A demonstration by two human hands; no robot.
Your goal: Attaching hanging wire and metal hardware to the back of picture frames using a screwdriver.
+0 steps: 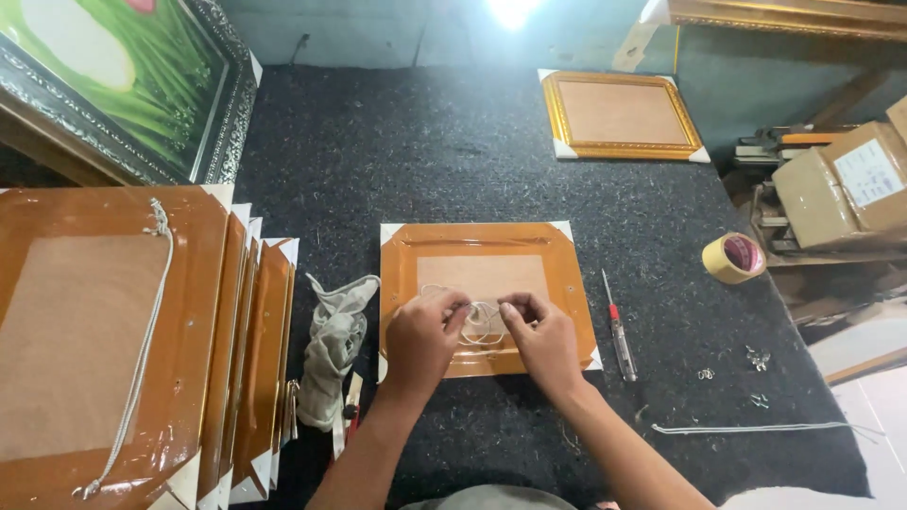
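Observation:
A brown picture frame (487, 247) lies face down on the dark felt table (425, 142), white protectors on its corners. A thin white cord (482, 323) loops over its backing near the front edge. My left hand (422, 338) and my right hand (541, 335) rest on the frame side by side. Each pinches the cord between thumb and fingers, with a small loop of cord between them.
A stack of similar brown frames (142, 340) leans at the left, one with a cord hung. A grey rag (333, 345), a red-handled screwdriver (619, 331), a tape roll (735, 257), small metal hooks (756, 359), a loose cord (756, 428), a gold frame (621, 115) and cardboard boxes (846, 184) surround it.

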